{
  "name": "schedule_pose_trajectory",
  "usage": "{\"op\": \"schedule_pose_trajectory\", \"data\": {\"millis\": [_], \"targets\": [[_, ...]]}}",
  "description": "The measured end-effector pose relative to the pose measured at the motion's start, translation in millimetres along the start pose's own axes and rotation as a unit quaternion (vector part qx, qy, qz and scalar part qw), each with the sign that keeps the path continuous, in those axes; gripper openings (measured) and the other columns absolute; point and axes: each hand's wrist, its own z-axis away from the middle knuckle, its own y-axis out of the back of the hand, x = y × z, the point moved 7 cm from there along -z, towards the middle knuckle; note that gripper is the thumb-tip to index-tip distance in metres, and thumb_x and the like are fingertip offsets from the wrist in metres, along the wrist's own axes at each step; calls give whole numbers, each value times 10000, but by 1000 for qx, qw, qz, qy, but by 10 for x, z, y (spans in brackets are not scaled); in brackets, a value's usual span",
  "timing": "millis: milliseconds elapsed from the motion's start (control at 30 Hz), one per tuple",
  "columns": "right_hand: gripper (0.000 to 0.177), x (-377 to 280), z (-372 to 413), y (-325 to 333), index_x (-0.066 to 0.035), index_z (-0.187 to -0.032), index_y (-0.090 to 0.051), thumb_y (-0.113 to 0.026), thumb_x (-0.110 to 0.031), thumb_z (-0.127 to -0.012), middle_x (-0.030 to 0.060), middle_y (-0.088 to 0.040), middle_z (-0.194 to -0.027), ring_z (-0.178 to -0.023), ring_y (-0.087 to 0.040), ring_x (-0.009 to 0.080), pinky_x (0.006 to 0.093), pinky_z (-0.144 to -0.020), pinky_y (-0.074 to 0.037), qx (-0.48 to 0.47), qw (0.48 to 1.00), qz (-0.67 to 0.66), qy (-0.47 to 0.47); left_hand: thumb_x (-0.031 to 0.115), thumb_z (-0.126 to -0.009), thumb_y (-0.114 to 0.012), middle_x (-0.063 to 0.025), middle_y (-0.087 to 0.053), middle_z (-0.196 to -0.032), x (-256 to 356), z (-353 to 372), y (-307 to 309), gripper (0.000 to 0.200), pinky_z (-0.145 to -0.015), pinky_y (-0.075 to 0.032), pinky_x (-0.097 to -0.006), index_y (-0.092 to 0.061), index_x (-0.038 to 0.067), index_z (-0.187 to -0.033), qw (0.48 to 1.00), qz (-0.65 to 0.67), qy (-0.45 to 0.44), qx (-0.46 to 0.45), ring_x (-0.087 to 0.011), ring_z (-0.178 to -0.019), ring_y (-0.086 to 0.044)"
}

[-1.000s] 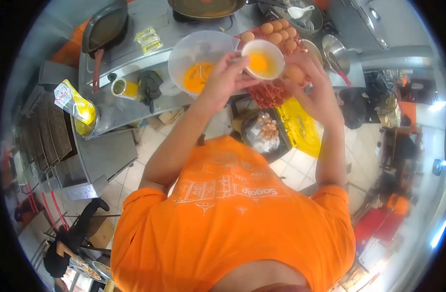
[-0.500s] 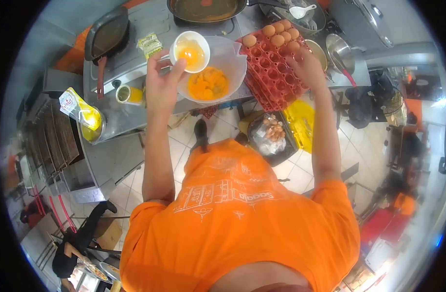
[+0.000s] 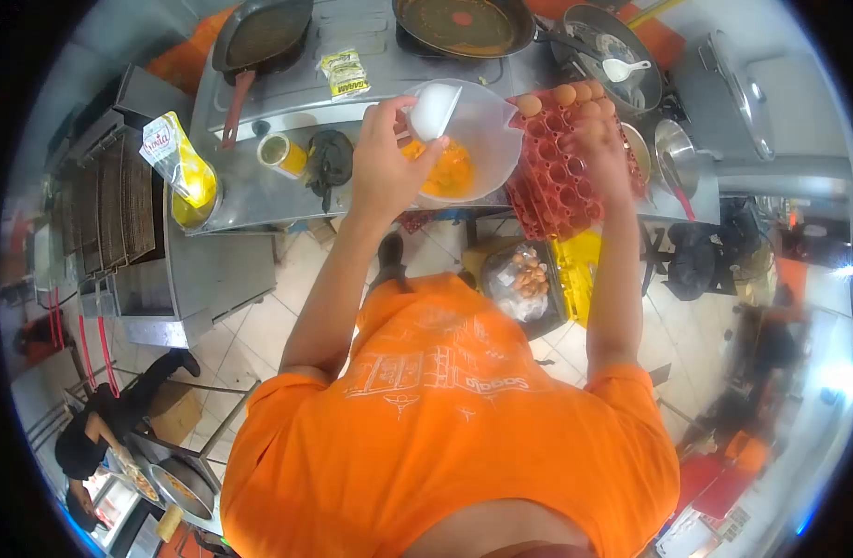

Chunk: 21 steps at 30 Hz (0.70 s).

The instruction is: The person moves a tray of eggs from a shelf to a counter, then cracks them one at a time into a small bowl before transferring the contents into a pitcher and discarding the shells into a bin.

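Note:
My left hand [image 3: 389,158] grips a small white cup [image 3: 432,112], tipped sideways over a translucent plastic bowl [image 3: 497,139]. Orange egg yolks [image 3: 451,173] lie in the bowl, partly hidden behind my hand. The cup's inside faces away, so its contents do not show. On the right, my right hand [image 3: 601,153] is over a red egg tray [image 3: 546,186], close to the brown eggs [image 3: 564,95] at its far end. Motion smears its fingers, and I cannot make out whether an egg is in them.
Frying pans [image 3: 464,26] stand on the stove behind the bowl. A yellow sachet [image 3: 344,73], an open yellow can [image 3: 283,155] and a black bag [image 3: 330,160] are left of it. Eggshells [image 3: 531,277] fill a bin below the counter. Another person [image 3: 82,446] works at lower left.
My left hand has turned the cup from upright, with egg showing inside, to tilted over the bowl. My right hand has shifted slightly over the tray. The whole view has moved too.

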Motion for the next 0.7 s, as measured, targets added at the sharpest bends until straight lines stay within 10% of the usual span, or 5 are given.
{"op": "schedule_pose_trajectory", "data": {"millis": [100,133,233,533,700], "targets": [[331,-390,689,-716,-40,-1234,-482,-636,-101,-947,94,-617,-1012,-814,-615,155,289,-727,-523,-111,979,173,0,152,-825,-787,-111,-548,-1101,-75,-48,-64,548,-848,-590,-330,-504,18,-1274,999,43,21,-7,-213,-1016,-643],[320,-621,853,-899,-50,-1213,-510,-650,-94,-929,119,-602,-1065,-908,-615,229,340,-779,-526,-92,927,270,243,162,-842,-776,-108,-542,-1085,-102,-57,-86,550,-836,-590,-319,-489,13,-1286,996,79,38,-12,-203,-1006,-648],[338,-643,1176,-1229,-58,-1220,-531,-654,-72,-906,157,-578,-1093,-911,-609,318,349,-792,-515,-107,872,339,337,198,-875,-757,-105,-539,-1097,-98,-63,-118,550,-829,-580,-311,-469,18,-1307,987,141,75,-22,-196,-1008,-653],[315,-515,936,-976,-69,-1247,-509,-617,-159,-966,36,-592,-1057,-853,-574,137,297,-767,-504,-141,990,-8,-8,253,-921,-711,-123,-552,-1151,-239,70,-561,544,-850,-590,-335,-437,17,-1328,921,309,205,-118,-213,-1036,-656],[304,-1050,788,-913,-28,-1228,-496,-608,-161,-978,81,-636,-1079,-1011,-608,185,320,-897,-485,-142,981,86,97,241,-967,-644,-141,-565,-1207,22,249,-964,508,-871,-595,-361,-405,13,-1353,849,423,253,-192,-221,-1040,-653]]}}
